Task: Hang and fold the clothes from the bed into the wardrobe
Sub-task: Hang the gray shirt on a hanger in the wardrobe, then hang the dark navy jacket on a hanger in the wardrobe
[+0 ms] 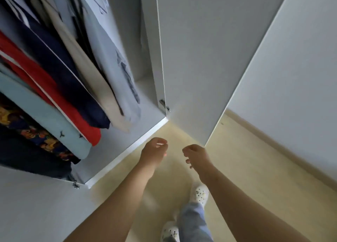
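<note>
Underfoot: white clogs [200, 194] on beige floor [255, 169]. The left hand [154, 152] and right hand [196, 156] hold nothing, fingers loosely curled, over the floor near the wardrobe [125, 148] front bottom edge. Inside, the hanging clothes [54, 99] are apart from both hands, to their left: patterned, pale blue, red, navy, beige, grey. The open wardrobe door [200, 59] stands beyond the right hand.

wardrobe [125, 32]: white, door [200, 59] swung open
hung clothes [54, 99]: I see a tight row inside, hems clear of wardrobe base
colours: red, navy, beige, pale grey, light blue, dark print
</note>
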Action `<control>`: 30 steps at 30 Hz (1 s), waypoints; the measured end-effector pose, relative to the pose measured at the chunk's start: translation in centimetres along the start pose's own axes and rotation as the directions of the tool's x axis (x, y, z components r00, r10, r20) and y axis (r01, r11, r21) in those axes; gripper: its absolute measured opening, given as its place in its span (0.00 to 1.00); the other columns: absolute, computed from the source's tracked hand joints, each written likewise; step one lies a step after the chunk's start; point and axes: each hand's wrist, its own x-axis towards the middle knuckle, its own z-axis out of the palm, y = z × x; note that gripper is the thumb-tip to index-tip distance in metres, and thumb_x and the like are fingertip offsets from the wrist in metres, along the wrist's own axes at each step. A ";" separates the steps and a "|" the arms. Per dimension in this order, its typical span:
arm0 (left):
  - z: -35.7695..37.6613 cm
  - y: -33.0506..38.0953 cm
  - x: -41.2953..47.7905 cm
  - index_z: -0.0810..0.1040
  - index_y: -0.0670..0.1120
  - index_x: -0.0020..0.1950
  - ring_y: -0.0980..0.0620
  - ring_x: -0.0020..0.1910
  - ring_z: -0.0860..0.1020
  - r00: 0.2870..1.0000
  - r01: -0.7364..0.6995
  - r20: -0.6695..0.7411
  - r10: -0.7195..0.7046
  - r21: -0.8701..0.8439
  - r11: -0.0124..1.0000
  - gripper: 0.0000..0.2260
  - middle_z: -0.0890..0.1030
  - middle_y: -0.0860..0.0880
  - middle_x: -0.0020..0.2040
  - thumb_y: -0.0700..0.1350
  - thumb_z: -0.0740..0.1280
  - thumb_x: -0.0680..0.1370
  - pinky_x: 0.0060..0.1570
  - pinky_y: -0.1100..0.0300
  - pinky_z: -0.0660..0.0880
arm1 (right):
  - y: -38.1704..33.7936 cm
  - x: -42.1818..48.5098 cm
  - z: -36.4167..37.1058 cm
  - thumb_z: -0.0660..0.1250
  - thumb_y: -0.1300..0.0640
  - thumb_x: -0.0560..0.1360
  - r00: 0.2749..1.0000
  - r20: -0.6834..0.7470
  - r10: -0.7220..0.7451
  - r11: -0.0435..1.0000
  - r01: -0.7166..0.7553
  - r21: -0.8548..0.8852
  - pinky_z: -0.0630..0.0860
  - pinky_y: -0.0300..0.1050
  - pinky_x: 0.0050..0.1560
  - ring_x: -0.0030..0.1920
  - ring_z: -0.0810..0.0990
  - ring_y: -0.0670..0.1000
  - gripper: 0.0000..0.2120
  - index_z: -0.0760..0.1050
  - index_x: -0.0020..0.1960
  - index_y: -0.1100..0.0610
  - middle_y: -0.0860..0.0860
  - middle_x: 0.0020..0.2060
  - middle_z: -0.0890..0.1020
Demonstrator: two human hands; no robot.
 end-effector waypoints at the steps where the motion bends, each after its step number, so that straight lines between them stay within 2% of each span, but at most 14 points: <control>1: 1.0 -0.8 -0.9 0.74 0.52 0.41 0.53 0.37 0.77 0.999 -0.007 0.041 0.005 0.042 0.999 0.07 0.77 0.52 0.41 0.41 0.63 0.75 0.38 0.61 0.69 | 1.7 -0.9 -0.7 0.62 0.62 0.74 0.999 -0.035 0.020 0.999 -0.019 0.025 0.65 0.40 0.32 0.34 0.71 0.51 0.06 0.73 0.39 0.55 0.50 0.34 0.73; 7: 7.8 -3.8 -6.4 0.76 0.49 0.49 0.52 0.41 0.79 0.960 -0.107 0.278 0.031 0.262 0.959 0.05 0.77 0.51 0.43 0.42 0.62 0.77 0.39 0.60 0.71 | 10.6 -7.3 -6.0 0.62 0.61 0.75 0.961 -0.238 0.139 0.973 -0.087 0.215 0.67 0.41 0.34 0.34 0.72 0.51 0.07 0.73 0.38 0.54 0.50 0.33 0.75; 12: 16.0 -5.3 -12.1 0.75 0.52 0.42 0.49 0.43 0.79 0.891 -0.233 0.451 0.048 0.365 0.901 0.06 0.79 0.51 0.40 0.43 0.62 0.76 0.46 0.58 0.73 | 17.2 -13.4 -12.2 0.60 0.60 0.76 0.899 -0.370 0.234 0.913 -0.073 0.401 0.66 0.40 0.33 0.35 0.72 0.50 0.05 0.73 0.42 0.55 0.50 0.35 0.75; 18: 28.6 -9.0 -22.8 0.74 0.53 0.40 0.49 0.41 0.79 0.780 -0.369 0.625 0.034 0.415 0.832 0.07 0.79 0.52 0.42 0.43 0.62 0.76 0.46 0.58 0.73 | 27.6 -22.7 -21.1 0.60 0.60 0.76 0.796 -0.494 0.349 0.843 -0.037 0.536 0.67 0.39 0.33 0.34 0.72 0.50 0.06 0.74 0.42 0.55 0.50 0.34 0.75; 24: 39.2 -13.6 -35.0 0.73 0.51 0.39 0.53 0.34 0.74 0.645 -0.445 0.763 -0.037 0.414 0.794 0.09 0.75 0.51 0.36 0.40 0.61 0.77 0.33 0.63 0.67 | 38.3 -32.4 -29.2 0.59 0.60 0.74 0.664 -0.566 0.489 0.755 0.002 0.656 0.68 0.41 0.35 0.35 0.72 0.52 0.07 0.72 0.39 0.55 0.52 0.35 0.76; 30: 47.9 -17.4 -44.9 0.72 0.50 0.40 0.56 0.31 0.73 0.528 -0.550 0.838 -0.141 0.463 0.695 0.09 0.75 0.51 0.36 0.40 0.59 0.79 0.28 0.64 0.65 | 47.2 -40.4 -34.0 0.60 0.61 0.74 0.537 -0.571 0.621 0.630 0.091 0.771 0.66 0.40 0.33 0.34 0.72 0.52 0.06 0.72 0.39 0.55 0.52 0.34 0.76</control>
